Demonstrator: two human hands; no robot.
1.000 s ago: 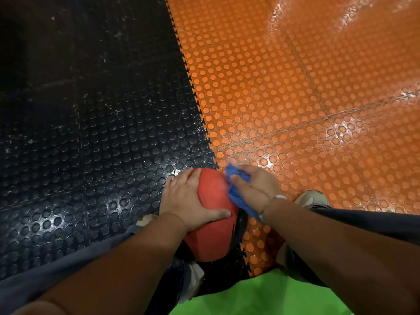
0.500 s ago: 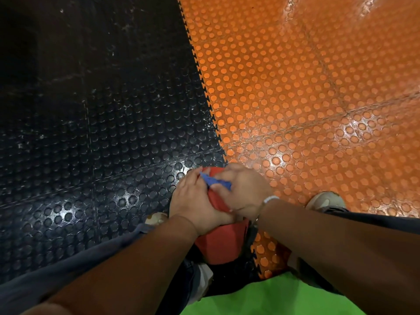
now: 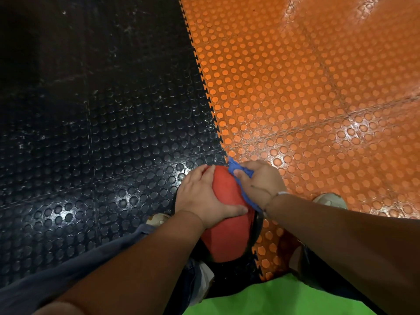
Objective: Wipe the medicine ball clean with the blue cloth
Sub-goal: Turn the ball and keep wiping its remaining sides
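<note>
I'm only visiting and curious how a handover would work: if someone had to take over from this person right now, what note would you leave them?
Left hand: spread over the left side of the red medicine ball, thumb across its top, steadying it.
Right hand: grips the bunched blue cloth, pressed against the ball's upper right side.
Ball: low in front of the person, above where the black and orange floor mats meet.
Done: wiping is under way; how much is clean cannot be told.
Left: wipe the rest, probably turning the ball to reach its hidden underside.
</note>
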